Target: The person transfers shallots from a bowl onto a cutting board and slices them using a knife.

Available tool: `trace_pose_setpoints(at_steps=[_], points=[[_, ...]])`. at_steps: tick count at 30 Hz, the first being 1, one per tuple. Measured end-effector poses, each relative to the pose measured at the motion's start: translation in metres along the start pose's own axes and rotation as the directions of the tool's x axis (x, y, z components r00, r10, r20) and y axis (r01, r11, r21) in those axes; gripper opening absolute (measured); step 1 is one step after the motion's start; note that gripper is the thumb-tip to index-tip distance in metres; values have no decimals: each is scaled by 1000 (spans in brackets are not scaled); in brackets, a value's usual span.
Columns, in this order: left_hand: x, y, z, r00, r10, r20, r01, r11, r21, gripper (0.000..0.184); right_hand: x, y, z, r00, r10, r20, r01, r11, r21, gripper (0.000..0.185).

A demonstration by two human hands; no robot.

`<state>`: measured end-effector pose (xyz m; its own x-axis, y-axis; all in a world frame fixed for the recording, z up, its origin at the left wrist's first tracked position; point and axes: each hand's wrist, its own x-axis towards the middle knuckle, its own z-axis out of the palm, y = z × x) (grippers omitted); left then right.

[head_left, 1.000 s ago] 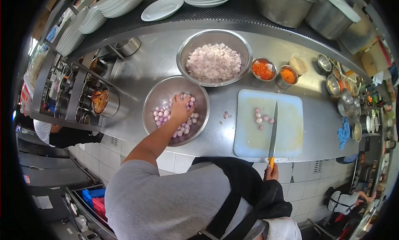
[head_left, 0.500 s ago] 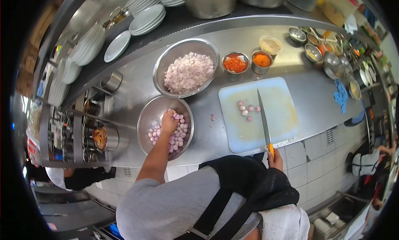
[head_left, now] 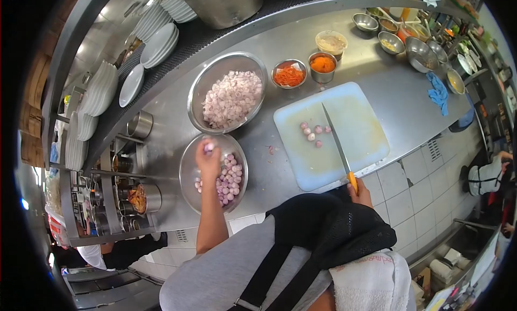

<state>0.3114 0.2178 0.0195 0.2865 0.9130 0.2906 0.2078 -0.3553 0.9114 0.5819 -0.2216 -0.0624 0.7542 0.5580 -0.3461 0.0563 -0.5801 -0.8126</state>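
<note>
My left hand (head_left: 208,159) is closed around a peeled shallot (head_left: 209,147), raised over a steel bowl (head_left: 188,174). More whole shallots (head_left: 230,183) lie piled in that bowl. My right hand (head_left: 361,194) grips the yellow handle of a long kitchen knife (head_left: 338,144). Its blade rests across a pale cutting board (head_left: 362,112), tip pointing away from me. Left of the blade, several shallots (head_left: 311,136) sit on the board. Behind the first bowl, a bigger steel bowl (head_left: 194,96) holds chopped shallots (head_left: 232,98).
Small containers of shredded orange food (head_left: 289,76) and bright orange food (head_left: 322,64) stand behind the board, near a plastic tub (head_left: 331,43). A blue cloth (head_left: 438,93) lies to the right. Plates (head_left: 132,86) and a pot (head_left: 223,7) occupy the shelf above. Other people are left and right.
My left hand has lifted from the shallot pile with a shallot in its fingers. The view has shifted and turned slightly. The knife stays on the board in my right hand.
</note>
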Motion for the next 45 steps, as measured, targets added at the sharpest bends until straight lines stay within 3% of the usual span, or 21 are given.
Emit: trace_pose_setpoints(at_steps=[2, 4, 6, 8, 9, 11, 15, 17, 26, 36, 41, 42, 44, 45], points=[[-7, 13, 54, 991, -27, 132, 36, 997, -62, 24, 1, 0, 2, 999, -37, -3, 36, 999, -27, 38], [-18, 3, 119, 967, 61, 246, -35, 994, -106, 27, 6, 8, 5, 999, -47, -10, 47, 998, -37, 39], [-38, -6, 186, 945, 48, 323, 31, 971, -236, 27, 8, 11, 10, 997, -70, -46, 67, 996, -59, 40], [-53, -31, 240, 906, 267, 327, -238, 963, -127, 27, 9, 11, 16, 994, -89, -67, 84, 994, -71, 41], [-60, -25, 250, 901, 275, 336, -241, 960, -140, 27, 10, 10, 20, 990, -110, -83, 103, 992, -77, 42], [-73, -16, 264, 822, 338, 458, -410, 910, 64, 26, 13, 12, 29, 983, -147, -112, 139, 987, -79, 43], [-84, -6, 278, 809, 326, 488, -418, 904, 88, 26, 8, 10, 32, 986, -145, -86, 141, 989, -54, 47], [-88, -4, 278, 778, 425, 464, -532, 838, 125, 27, 2, -5, 28, 995, -98, -14, 97, 995, -17, 49], [-83, -4, 272, 586, 594, 551, -683, 728, -58, 45, -5, -5, 34, 991, -129, -26, 130, 990, 59, 49], [-84, -2, 270, 602, 557, 572, -669, 743, -20, 50, -4, 7, 37, 997, -79, -5, 79, 991, 107, 51], [-82, -8, 279, 735, 447, 509, -605, 772, 196, 59, 0, 24, 44, 991, -113, -72, 123, 981, 150, 50], [-83, 5, 275, 731, 437, 524, -602, 774, 195, 59, -3, 24, 44, 993, -96, -69, 105, 982, 156, 50], [-86, 29, 269, 687, 611, 395, -659, 752, -17, 47, -3, 22, 36, 999, 31, 32, -39, 957, 286, 46], [-95, 26, 266, 690, 598, 408, -649, 761, -18, 47, -3, 22, 34, 1000, -3, 19, -3, 943, 333, 43]])
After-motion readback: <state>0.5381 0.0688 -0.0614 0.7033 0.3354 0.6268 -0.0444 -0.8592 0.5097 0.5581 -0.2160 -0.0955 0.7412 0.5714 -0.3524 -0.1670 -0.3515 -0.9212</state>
